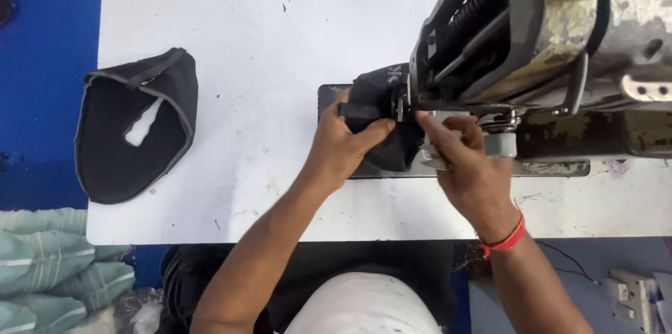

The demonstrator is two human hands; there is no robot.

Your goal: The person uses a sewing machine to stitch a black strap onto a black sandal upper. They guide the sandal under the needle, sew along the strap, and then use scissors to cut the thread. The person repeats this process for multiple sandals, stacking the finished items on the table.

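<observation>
A black mesh fabric piece (381, 92) with a black strap lies under the head of a worn industrial sewing machine (546, 33) on a white table (280, 40). My left hand (344, 143) grips the left side of this fabric, thumb over the strap. My right hand (465, 166), with a red thread band on the wrist, pinches the fabric's right edge close to the machine's presser foot. The needle area is hidden by the machine head.
A second black fabric piece (136, 127) with grey edging lies at the table's left side. Striped green cloth (56, 264) is piled at the lower left. The floor around is blue. Grey objects sit at the lower right corner.
</observation>
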